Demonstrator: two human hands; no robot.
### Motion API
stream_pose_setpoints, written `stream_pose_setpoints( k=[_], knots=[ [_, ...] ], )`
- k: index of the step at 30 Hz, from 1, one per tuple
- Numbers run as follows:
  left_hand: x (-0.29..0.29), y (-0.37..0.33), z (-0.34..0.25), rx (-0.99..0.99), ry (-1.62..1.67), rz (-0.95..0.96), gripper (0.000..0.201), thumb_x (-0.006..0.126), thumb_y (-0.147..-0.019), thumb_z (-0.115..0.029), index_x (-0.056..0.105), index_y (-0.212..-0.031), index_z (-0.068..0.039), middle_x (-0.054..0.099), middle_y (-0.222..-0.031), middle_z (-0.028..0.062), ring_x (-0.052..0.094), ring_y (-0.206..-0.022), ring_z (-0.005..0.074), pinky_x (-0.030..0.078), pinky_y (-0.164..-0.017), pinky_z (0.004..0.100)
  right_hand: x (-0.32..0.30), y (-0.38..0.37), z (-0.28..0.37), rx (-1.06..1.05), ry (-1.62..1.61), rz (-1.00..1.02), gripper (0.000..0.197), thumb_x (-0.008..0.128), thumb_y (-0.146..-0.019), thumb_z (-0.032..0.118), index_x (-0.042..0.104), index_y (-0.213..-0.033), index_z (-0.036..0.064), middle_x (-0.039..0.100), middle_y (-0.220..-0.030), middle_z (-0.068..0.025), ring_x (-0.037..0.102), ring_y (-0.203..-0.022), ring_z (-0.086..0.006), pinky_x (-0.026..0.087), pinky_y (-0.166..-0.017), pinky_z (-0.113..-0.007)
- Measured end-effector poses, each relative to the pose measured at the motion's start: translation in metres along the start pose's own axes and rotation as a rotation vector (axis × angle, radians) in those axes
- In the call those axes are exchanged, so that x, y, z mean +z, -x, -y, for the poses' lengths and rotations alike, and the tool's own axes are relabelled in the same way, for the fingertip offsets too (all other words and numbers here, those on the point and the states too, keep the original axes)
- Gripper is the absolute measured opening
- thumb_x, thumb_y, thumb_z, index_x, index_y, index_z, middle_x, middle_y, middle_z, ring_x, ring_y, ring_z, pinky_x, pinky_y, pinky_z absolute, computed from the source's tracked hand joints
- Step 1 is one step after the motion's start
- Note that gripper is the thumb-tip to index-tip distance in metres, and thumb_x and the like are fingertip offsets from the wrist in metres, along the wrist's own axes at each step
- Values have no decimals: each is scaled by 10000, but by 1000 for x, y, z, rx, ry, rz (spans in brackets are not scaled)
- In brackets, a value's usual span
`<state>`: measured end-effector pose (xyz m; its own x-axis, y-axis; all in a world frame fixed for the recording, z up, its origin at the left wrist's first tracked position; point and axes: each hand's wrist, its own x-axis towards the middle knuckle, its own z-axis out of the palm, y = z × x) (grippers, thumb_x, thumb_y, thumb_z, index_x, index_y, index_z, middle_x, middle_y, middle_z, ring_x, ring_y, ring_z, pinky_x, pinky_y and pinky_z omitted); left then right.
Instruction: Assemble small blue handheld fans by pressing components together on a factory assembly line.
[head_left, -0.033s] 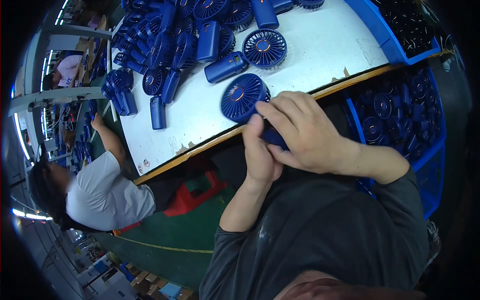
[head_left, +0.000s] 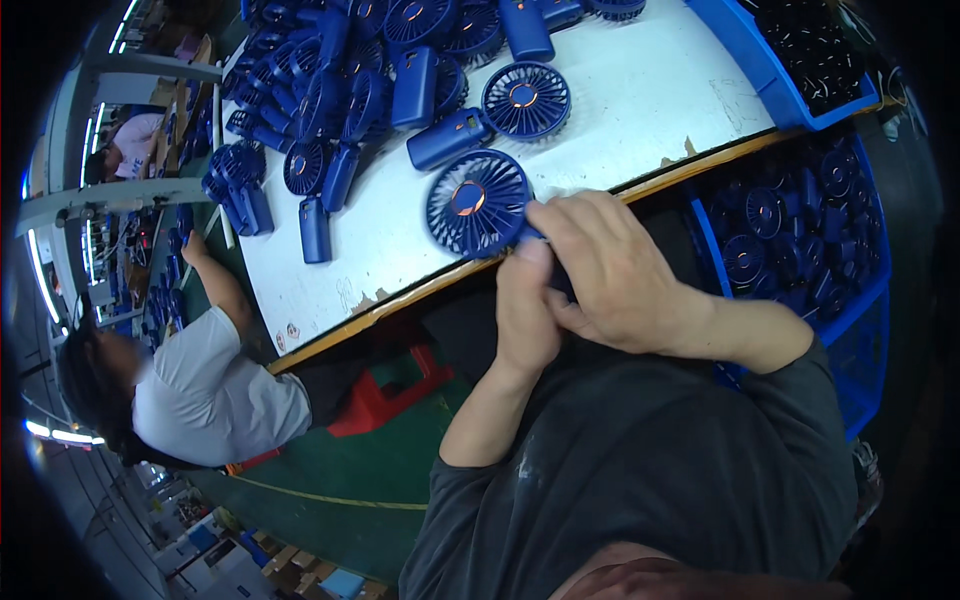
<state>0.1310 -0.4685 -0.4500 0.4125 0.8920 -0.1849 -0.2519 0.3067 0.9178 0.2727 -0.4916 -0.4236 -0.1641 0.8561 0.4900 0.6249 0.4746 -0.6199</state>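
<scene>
At the near edge of the white worktable (head_left: 640, 110), both hands are closed on the handle of a dark blue plastic handheld fan (head_left: 478, 203). Right hand (head_left: 615, 270) wraps the handle from above; left hand (head_left: 527, 305) presses its thumb against it from below. Handle itself is mostly hidden. Round grille head lies over the table edge. More blue fans (head_left: 400, 70) are heaped beyond. Blue crate of fan parts (head_left: 800, 235) sits right; a seated co-worker in a white shirt (head_left: 215, 395) is left.

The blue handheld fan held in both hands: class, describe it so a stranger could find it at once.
Start at the white table and follow its near wooden edge. There, the left hand and right hand grip one blue fan. Unlike the fans piled further back, its handle is hidden in the hands.
</scene>
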Motion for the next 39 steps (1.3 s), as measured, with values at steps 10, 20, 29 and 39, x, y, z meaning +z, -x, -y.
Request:
stream_pose_setpoints(
  k=[10,20,29,39],
  knots=[
    [-118,-50,-81,635,-1357,-343,615,504,-1029,-340,346,-1507,13,377,-1536,242,363,-1430,341,287,-1165,406,-63,130,-41,723,-1087,-267,498,639,-784,70,515,-1263,20,565,-910,-21,543,-797,-92,480,-741,-252],
    [-264,-83,-104,126,-1550,-485,690,493,-1029,-427,332,-1485,65,441,-1454,306,469,-1336,410,411,-1085,401,-199,353,-148,1333,217,-807,414,671,-805,272,612,-1103,-9,636,-887,-100,589,-794,-176,474,-720,-340],
    [-278,-100,-116,162,-1803,-476,739,552,-990,-457,352,-1466,72,509,-1375,297,588,-1169,396,485,-995,421,-200,411,-161,1346,685,-405,505,687,-829,293,508,-1167,-36,606,-1114,-300,589,-1085,-463,468,-947,-481],
    [-126,-2,-118,575,-739,-330,554,600,-987,-267,429,-1422,30,480,-1447,191,549,-1242,342,435,-1070,449,-189,333,-121,1510,813,17,452,721,-821,284,624,-1118,-43,649,-1103,-262,618,-1094,-409,499,-945,-476]
  ],
)
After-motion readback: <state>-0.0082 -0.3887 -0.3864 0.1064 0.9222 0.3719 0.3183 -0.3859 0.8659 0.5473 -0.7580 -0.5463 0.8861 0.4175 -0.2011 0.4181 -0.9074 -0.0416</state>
